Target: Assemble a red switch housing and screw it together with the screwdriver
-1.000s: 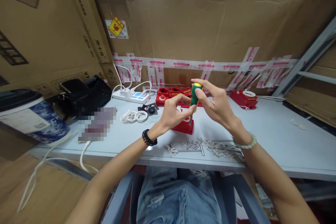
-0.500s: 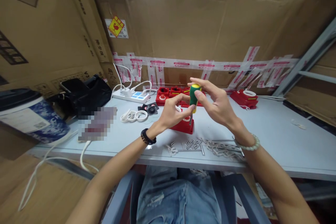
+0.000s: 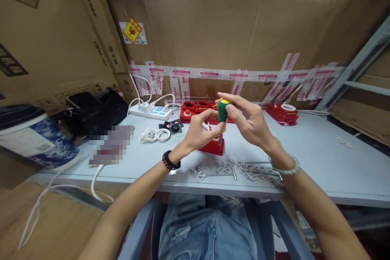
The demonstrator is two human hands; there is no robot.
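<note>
A screwdriver (image 3: 223, 111) with a green and yellow handle stands nearly upright between my two hands, its shaft pointing down at the right end of a red block (image 3: 211, 146). My left hand (image 3: 201, 130) is closed, thumb and fingers around the lower part of the handle. Higher up, my right hand (image 3: 248, 120) grips the handle from the right, with its index finger reaching over the top. The red block sits on the table, partly covered by my left hand. Whether the tip sits in a screw is too small to tell.
Screws (image 3: 224, 167) and white plastic pieces (image 3: 254, 172) lie near the table's front edge. More red blocks (image 3: 187, 112) stand at the back, one red unit (image 3: 282, 114) to the right. White rings (image 3: 163, 135), a power strip (image 3: 151, 111) and a cup (image 3: 33, 138) are on the left.
The view has shifted slightly. Both hands keep their hold on the screwdriver, and its handle looks turned a little, with less yellow showing.
</note>
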